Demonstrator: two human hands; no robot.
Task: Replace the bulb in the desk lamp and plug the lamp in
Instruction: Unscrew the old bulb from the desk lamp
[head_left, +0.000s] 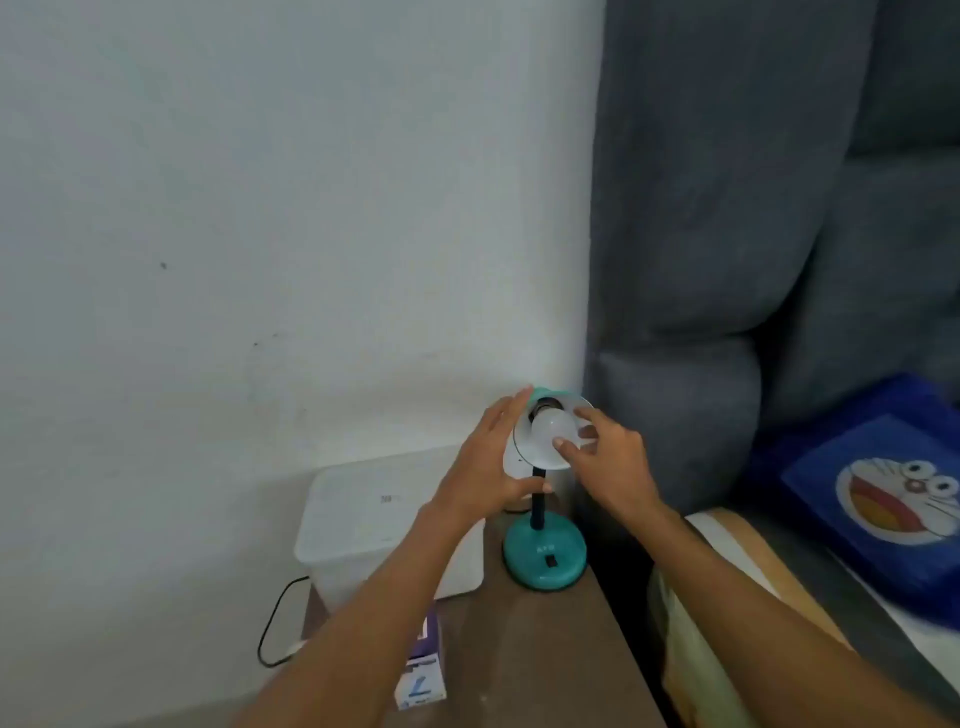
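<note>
A teal desk lamp stands on a brown bedside table (545, 665), its round base (545, 561) near the table's back right corner. Its shade (540, 457) is tilted toward me, showing a white inside. A white bulb (551, 429) sits in the socket at the shade's middle. My right hand (608, 462) has its fingertips around the bulb. My left hand (488, 467) cups the left rim of the shade, thumb under it near the black neck. A black cord (272, 623) loops down left of the table; its plug is hidden.
A white plastic lidded box (358, 525) stands on the table behind my left arm. A small bulb carton (422, 675) lies near the table's front. Right of the table are a grey padded headboard (727, 260) and a blue cartoon pillow (883, 499).
</note>
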